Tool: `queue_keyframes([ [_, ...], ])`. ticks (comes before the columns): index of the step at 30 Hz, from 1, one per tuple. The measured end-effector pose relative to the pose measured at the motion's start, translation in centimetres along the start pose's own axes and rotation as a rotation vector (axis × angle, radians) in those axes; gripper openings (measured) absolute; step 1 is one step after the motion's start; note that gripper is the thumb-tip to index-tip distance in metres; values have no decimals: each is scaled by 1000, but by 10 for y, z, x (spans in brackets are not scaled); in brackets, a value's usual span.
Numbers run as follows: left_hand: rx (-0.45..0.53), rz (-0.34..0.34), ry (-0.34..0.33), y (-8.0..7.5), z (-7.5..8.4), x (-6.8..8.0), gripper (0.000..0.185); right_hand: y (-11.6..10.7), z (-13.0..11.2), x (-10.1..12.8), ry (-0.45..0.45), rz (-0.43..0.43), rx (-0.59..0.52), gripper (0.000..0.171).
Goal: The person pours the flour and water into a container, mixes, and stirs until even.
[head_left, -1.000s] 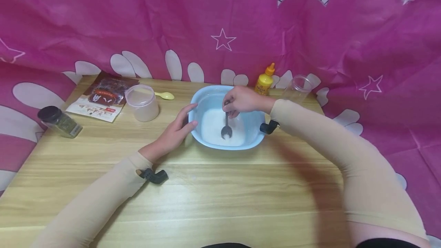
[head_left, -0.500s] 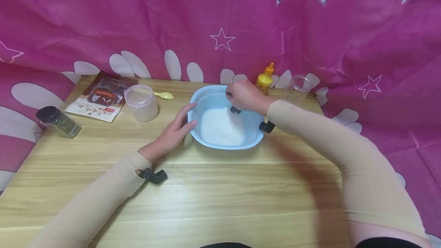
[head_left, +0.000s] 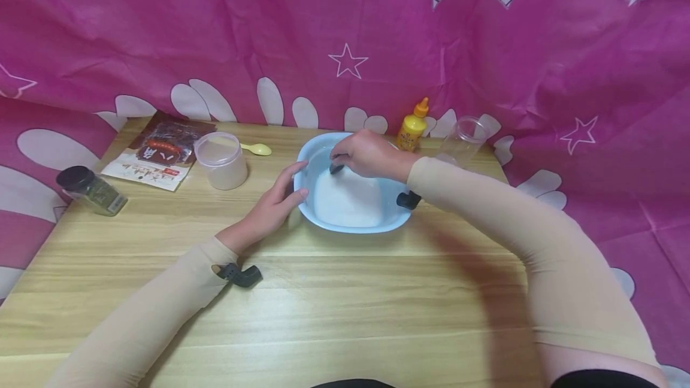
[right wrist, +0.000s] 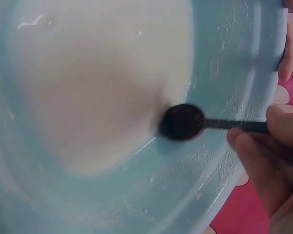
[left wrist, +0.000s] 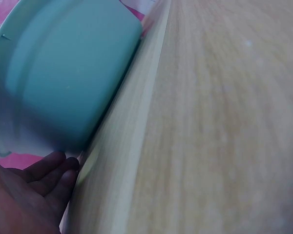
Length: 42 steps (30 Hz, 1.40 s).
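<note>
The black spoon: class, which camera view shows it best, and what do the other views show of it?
The right wrist view: the black spoon shows plainly, its handle pinched by the right hand, against the blue basin wall. The head view shows only a dark tip. The left wrist view shows none of it.

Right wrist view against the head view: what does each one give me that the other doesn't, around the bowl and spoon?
Only the right wrist view shows the dark spoon's bowl lying at the edge of the white powder, and powder specks on the inner wall.

Only the head view shows the left hand touching the blue bowl's outer side, plus the lidded tub, yellow bottle and spice jar.

Both show the right hand holding the spoon handle inside the bowl.
</note>
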<state>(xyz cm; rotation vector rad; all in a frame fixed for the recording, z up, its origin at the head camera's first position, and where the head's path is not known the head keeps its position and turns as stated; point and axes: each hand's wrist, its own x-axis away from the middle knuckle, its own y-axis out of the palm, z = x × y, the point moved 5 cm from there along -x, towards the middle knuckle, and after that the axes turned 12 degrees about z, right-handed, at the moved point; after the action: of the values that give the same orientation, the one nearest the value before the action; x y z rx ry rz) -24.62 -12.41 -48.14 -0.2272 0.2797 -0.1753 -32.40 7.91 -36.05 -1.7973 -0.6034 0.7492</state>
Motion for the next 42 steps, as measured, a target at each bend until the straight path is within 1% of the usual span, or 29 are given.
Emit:
queue_keyframes([
  [4,12,0,1,0,-1,0,63,3,-7,-2,-125,5,-86,17],
  [6,26,-5,3,0,0,0,64,4,-10,-2,-171,4,-121,17],
  [9,41,-10,9,1,0,0,64,4,-11,-3,-195,-6,-147,19],
  [12,46,-12,11,0,1,0,64,3,-11,-4,-185,-19,-142,19],
  [16,37,-7,13,1,0,0,63,1,-7,-4,-131,-23,-76,20],
  [23,12,1,4,0,0,0,64,-7,11,2,82,-31,72,23],
  [25,2,2,2,-1,0,0,64,-9,17,3,134,-52,99,20],
  [28,-5,4,2,-1,0,0,64,-11,23,6,173,-111,116,17],
  [29,-6,4,2,-1,0,0,64,-11,25,7,184,-146,100,16],
  [31,-7,4,5,-1,1,0,65,-9,26,10,205,-223,30,16],
  [33,-3,6,8,-1,0,0,65,-5,24,14,230,-295,-83,16],
  [35,0,6,10,0,0,0,65,1,20,17,270,-351,-219,17],
  [36,1,5,10,0,0,0,66,4,18,18,289,-361,-280,17],
  [38,7,6,8,0,0,0,65,10,13,19,323,-352,-386,18],
  [40,8,6,8,0,1,0,65,15,8,19,361,-316,-469,20],
  [42,16,5,12,1,1,0,65,18,4,18,403,-258,-539,22],
])
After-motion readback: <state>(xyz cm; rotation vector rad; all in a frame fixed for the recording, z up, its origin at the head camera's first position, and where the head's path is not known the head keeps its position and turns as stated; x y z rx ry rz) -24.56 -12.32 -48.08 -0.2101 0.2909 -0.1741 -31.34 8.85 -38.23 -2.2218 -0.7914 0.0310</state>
